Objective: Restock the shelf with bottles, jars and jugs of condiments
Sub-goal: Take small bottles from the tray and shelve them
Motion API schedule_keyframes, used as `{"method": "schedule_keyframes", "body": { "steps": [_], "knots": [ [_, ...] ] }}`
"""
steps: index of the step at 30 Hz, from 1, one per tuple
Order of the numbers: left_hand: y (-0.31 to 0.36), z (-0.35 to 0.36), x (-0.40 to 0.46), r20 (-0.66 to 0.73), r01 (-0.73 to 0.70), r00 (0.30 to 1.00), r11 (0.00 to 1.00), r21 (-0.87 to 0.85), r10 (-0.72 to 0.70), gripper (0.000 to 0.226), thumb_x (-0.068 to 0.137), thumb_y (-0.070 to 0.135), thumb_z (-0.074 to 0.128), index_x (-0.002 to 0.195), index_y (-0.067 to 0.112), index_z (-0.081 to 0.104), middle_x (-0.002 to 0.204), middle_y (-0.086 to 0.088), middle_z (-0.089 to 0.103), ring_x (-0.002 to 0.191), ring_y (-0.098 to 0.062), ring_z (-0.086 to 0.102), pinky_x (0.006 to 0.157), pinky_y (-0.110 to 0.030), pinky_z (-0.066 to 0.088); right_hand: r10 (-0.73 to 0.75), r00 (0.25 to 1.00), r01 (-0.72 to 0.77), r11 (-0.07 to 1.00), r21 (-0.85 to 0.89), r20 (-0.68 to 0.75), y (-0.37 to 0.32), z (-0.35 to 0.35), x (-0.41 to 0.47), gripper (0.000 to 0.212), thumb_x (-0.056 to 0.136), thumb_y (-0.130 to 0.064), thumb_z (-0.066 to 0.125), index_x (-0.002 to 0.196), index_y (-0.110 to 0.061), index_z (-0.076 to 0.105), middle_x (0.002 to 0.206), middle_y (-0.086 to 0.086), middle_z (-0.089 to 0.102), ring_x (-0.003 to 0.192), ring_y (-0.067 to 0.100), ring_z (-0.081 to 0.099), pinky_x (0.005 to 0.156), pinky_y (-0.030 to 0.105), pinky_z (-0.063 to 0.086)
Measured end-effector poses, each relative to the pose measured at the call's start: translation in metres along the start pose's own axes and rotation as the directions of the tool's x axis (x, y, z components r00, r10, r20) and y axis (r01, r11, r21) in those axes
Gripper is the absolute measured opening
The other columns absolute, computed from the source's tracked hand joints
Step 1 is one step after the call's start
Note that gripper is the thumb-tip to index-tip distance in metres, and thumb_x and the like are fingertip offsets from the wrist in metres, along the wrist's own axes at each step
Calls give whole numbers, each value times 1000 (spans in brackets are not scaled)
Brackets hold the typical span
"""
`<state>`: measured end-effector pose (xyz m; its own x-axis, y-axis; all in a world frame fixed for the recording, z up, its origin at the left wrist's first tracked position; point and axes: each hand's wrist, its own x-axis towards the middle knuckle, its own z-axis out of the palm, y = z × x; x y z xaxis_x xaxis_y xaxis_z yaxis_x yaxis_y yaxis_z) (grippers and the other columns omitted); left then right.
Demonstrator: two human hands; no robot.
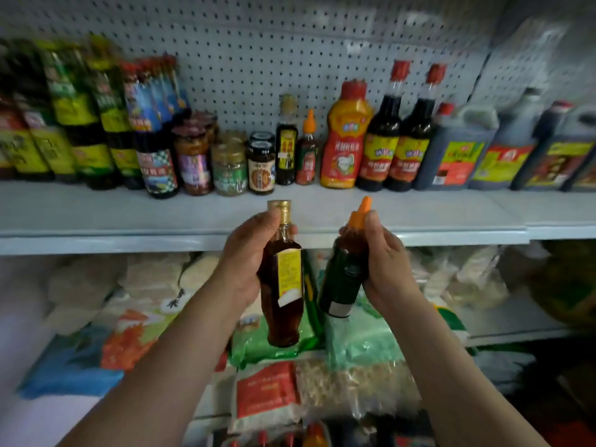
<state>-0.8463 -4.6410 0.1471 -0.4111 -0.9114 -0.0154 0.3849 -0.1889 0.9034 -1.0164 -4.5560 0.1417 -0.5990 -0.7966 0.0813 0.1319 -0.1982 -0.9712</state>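
My left hand [246,256] grips a dark glass bottle with a gold cap and yellow label [283,285], held upright just in front of the shelf edge. My right hand [385,262] grips a squeeze bottle with an orange nozzle cap [346,269], tilted slightly left. Both bottles are below the level of the white upper shelf [225,214]. On that shelf, straight behind, stand a matching gold-capped dark bottle [286,140] and a matching orange-capped bottle [308,150].
The shelf row holds tall dark bottles [80,124] at left, several jars [229,166] in the middle, a yellow-red squeeze bottle [346,137], two red-capped soy bottles [398,133] and dark jugs [458,150] at right. Bare shelf lies in front of the row. Bagged goods [145,317] fill the lower shelf.
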Motion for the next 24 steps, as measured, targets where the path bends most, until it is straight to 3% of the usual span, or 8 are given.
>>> {"method": "schedule_keyframes", "body": {
  "steps": [4,8,12,16,20,22,24],
  "knots": [
    [42,36,36,-61,-120,991,993,5,120,27,84,34,69,99,12,68,86,-6,74,76,-18,70,75,-36,56,-110,990,112,993,-28,86,-40,3,54,41,99,-48,52,102,-11,69,95,7,76,85,24,72,85,43,59],
    [66,59,67,-127,-189,974,982,6,188,30,67,31,78,91,16,71,84,-1,76,81,-16,72,87,-39,55,-196,965,206,977,-44,172,-51,13,105,41,102,-44,51,110,-6,66,102,11,74,93,23,73,86,37,58],
    [72,71,100,-245,-165,953,984,71,177,35,65,32,90,93,20,74,99,-5,77,98,-23,71,95,-49,54,-229,941,255,964,-79,248,-39,24,151,28,103,-34,52,101,-10,66,88,-2,72,84,11,72,74,24,54],
    [73,74,128,-312,-149,931,978,148,190,38,70,29,88,102,22,68,101,-2,75,101,-26,70,95,-54,53,-221,920,255,965,-65,324,-27,29,179,34,103,-31,53,108,1,65,99,8,71,93,16,71,80,27,55],
    [72,80,152,-314,-170,911,937,304,267,45,76,25,85,113,20,59,103,9,66,100,-9,61,103,-42,45,-207,895,246,968,-50,394,-19,29,191,25,105,-27,48,108,-12,69,101,1,74,99,13,71,80,27,58],
    [70,79,162,-307,-167,910,924,345,279,45,77,23,84,112,20,56,99,12,61,92,-2,56,98,-36,46,-197,893,231,972,-35,405,-15,28,195,25,105,-29,47,109,-21,70,109,0,74,108,16,69,87,31,57],
    [68,77,170,-282,-194,903,894,404,324,47,77,22,85,113,19,54,96,12,59,87,2,54,83,-26,45,-184,890,219,975,-37,416,-13,30,197,26,105,-32,46,111,-27,71,115,0,73,112,17,68,91,32,56]
  ]
}}
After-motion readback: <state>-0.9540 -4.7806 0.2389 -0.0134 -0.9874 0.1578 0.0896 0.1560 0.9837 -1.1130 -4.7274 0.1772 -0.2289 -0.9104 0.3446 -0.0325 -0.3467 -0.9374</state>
